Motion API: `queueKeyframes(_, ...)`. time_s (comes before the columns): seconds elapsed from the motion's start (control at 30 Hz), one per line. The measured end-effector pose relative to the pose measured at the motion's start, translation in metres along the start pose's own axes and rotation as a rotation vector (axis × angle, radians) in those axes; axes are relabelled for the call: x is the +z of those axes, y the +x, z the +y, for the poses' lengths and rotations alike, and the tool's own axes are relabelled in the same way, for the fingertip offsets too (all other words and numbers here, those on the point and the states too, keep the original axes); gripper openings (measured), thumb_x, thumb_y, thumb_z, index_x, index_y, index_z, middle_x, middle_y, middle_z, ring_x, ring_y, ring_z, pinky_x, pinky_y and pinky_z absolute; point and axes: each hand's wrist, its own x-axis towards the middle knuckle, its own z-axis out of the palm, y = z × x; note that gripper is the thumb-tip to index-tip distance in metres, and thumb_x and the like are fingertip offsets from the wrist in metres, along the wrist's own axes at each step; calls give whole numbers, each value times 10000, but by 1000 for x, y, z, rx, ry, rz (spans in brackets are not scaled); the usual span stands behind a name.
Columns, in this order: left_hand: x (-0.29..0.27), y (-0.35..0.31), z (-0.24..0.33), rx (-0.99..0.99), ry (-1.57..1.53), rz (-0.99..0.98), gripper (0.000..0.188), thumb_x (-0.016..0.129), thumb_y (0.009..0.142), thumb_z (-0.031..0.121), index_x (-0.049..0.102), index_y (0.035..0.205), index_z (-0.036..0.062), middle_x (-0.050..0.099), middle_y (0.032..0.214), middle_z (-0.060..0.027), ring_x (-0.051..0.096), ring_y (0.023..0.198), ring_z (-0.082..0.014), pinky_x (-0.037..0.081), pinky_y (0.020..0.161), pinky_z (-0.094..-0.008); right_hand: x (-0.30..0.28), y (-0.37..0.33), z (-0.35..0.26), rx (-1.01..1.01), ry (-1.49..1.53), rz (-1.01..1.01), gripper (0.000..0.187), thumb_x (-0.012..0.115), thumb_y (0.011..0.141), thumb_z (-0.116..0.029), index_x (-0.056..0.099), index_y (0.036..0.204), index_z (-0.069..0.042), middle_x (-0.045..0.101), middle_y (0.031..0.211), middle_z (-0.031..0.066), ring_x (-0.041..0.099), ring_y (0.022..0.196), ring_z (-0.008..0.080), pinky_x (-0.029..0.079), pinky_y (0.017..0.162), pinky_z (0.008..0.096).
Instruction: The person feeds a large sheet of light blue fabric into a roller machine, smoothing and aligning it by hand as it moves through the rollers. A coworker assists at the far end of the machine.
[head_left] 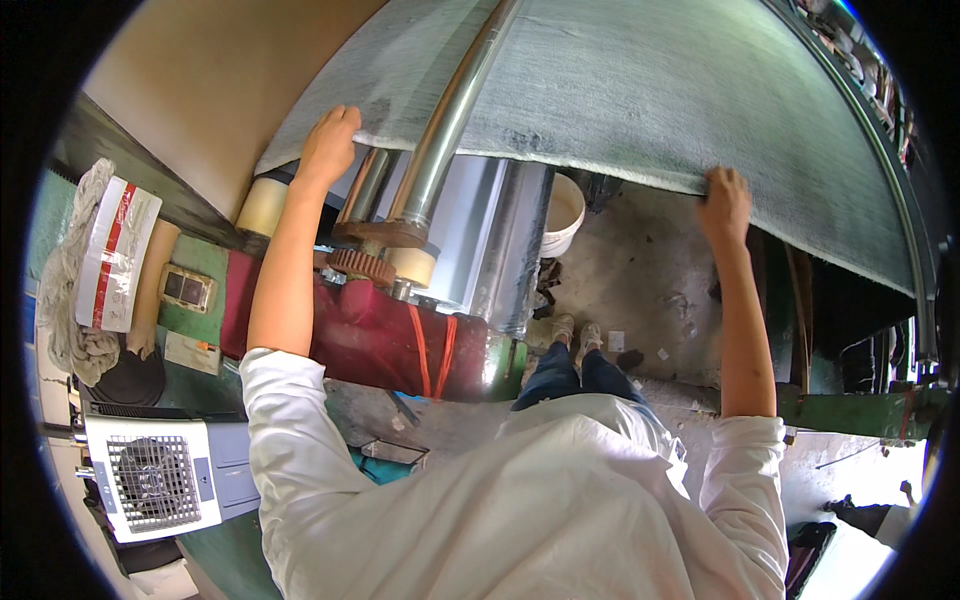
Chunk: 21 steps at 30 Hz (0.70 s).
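A wide sheet of grey, fleecy fabric (620, 90) spreads across the far side, its near edge facing me. My left hand (332, 148) is closed on that edge at the left, beside a long shiny metal bar (455, 105) that crosses over the cloth. Further right, my right hand (725, 208) has its fingers curled round the same edge, and the thumb is hard to make out. Between my hands the edge sags slightly. Below it lie several smooth metal rollers (515, 240) of a machine, partly covered by the cloth.
A rusty gear (362, 265) and a dark red machine housing (370, 335) lie under my left forearm. A white bucket (564, 215) stands on the concrete floor (650, 270). At left are a white and red package (117, 255) and a white air cooler (155, 485).
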Motion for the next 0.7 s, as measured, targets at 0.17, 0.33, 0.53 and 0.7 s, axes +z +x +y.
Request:
queueKeyframes(0.17, 12, -2, -21, -107, 83, -324, 181, 515, 713, -54, 588, 867, 7, 607, 980, -215, 568, 934, -411, 462, 764, -478, 13, -24, 19, -93, 75, 139, 14, 518, 707, -32, 504, 707, -33, 558, 721, 150, 552, 753, 349, 426, 664, 451)
queueKeyframes(0.33, 10, -6, -20, -227, 216, -366, 194, 514, 743, -48, 617, 894, 15, 623, 925, -221, 584, 917, -414, 480, 787, -466, 13, -40, -17, -89, 83, 83, 12, 531, 699, -48, 526, 694, -38, 596, 749, 148, 573, 765, 339, 437, 680, 440)
queueKeyframes(0.53, 7, -10, -27, -251, 267, -319, 153, 523, 742, -45, 620, 855, -11, 615, 952, -238, 582, 947, -399, 482, 792, -461, 9, -43, -39, -103, 151, 50, 45, 564, 683, -48, 528, 704, -30, 597, 748, 150, 576, 764, 336, 437, 685, 436)
queueKeyframes(0.7, 8, -8, -18, -154, 111, -144, 162, 518, 696, -69, 595, 822, -3, 611, 923, -222, 566, 942, -398, 465, 802, -459, 10, -42, -55, -126, 179, 64, 50, 558, 686, -46, 523, 716, -27, 595, 748, 153, 576, 763, 338, 436, 686, 439)
